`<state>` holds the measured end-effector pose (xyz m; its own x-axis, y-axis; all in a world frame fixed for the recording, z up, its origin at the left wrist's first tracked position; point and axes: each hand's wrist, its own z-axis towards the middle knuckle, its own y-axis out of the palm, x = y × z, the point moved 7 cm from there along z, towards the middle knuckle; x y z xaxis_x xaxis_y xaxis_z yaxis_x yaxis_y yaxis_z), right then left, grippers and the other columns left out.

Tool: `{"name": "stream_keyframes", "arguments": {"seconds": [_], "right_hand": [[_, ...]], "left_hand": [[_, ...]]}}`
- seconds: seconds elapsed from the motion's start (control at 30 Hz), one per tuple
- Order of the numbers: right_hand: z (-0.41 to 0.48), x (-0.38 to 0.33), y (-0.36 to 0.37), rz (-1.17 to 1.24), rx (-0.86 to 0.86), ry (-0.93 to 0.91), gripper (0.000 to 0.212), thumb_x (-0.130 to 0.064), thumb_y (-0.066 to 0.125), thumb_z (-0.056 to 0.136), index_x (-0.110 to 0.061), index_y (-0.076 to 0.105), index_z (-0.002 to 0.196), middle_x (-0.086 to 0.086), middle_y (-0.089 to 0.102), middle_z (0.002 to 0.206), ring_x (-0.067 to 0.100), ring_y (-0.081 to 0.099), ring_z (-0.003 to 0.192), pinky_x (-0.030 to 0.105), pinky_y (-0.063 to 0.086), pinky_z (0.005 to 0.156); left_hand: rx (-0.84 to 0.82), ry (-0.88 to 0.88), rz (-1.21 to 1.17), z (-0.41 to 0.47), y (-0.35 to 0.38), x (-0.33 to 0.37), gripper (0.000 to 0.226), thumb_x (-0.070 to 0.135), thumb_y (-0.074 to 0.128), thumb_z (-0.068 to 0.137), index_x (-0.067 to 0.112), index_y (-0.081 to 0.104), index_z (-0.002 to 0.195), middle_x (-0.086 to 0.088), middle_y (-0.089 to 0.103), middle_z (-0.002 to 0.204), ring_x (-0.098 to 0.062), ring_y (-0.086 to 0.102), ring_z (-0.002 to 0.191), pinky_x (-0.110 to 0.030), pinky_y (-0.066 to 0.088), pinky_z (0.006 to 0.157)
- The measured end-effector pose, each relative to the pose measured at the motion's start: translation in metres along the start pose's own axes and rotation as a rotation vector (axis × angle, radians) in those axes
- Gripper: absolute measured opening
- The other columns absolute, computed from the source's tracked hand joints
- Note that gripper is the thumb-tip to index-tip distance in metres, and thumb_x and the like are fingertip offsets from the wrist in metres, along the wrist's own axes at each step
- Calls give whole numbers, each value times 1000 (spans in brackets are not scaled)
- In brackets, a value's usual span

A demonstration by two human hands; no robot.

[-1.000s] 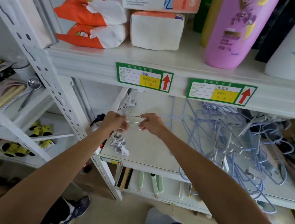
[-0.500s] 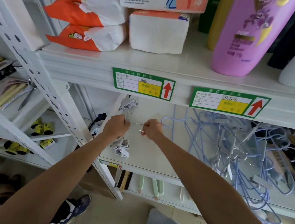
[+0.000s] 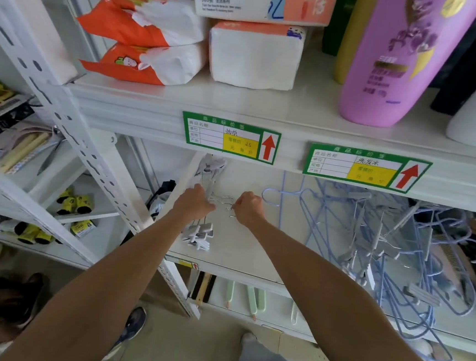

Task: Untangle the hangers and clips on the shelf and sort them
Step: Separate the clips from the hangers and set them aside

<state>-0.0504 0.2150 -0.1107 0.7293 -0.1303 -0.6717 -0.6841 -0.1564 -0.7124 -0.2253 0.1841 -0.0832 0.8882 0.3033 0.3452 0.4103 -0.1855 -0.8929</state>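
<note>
Hands barely shifted: left hand [image 3: 194,205] grips grey clip bundle [image 3: 199,234] (thin wire rods); right hand [image 3: 248,210] pinches bent wire hooks [image 3: 227,204], probably.

One wide-angle view, worn on the head, looks forward and down, close on the shelf [image 3: 233,254]. The left forearm [image 3: 113,278] and right forearm [image 3: 323,280] run in from the bottom edge, with the floor [image 3: 181,354] showing beneath them.
</note>
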Motion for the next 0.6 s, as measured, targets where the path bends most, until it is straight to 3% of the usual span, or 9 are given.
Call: {"name": "stream_keyframes", "arguments": {"seconds": [0.17,0.3,0.37,0.43,0.53,0.6], "right_hand": [[-13,2,-16,-15,3,-6,27,-15,52,93,-1,61,114,22,63,116,37,62,107,35,52,85],[-34,17,-38,-15,-16,-21,24,-13,51,91,0,63,107,22,66,107,36,64,99,36,55,83],[-43,25,-50,28,-2,-22,19,-14,50,85,-3,63,95,22,68,94,37,68,86,43,60,76],[-51,39,-63,44,27,1,18,-19,48,82,-8,62,87,19,68,89,34,70,74,45,61,69],[-62,61,-87,55,70,40,19,-21,47,79,-12,63,84,16,71,86,31,71,73,42,62,70],[-75,68,-111,75,116,48,18,-19,49,81,-10,64,83,17,72,82,31,72,71,40,62,68]], "left_hand": [[8,1,17,-4,2,-9,32,6,57,86,0,43,115,-12,57,96,-26,62,77,-37,52,61],[10,15,46,-5,2,-9,35,3,54,88,-1,40,121,-5,47,80,-16,52,61,-30,46,48],[-12,-2,66,-6,3,-8,45,8,59,86,-2,38,125,-6,52,85,-19,57,67,-31,49,53],[-38,-1,99,-6,3,-4,58,14,61,82,-4,36,130,-13,59,102,-29,63,88,-36,57,70],[-67,-9,109,-7,4,5,77,16,63,78,-6,27,141,-18,56,124,-34,60,108,-40,56,87],[-73,19,96,-12,1,18,78,17,63,77,-7,30,143,-18,52,130,-33,59,111,-37,55,86]]}}
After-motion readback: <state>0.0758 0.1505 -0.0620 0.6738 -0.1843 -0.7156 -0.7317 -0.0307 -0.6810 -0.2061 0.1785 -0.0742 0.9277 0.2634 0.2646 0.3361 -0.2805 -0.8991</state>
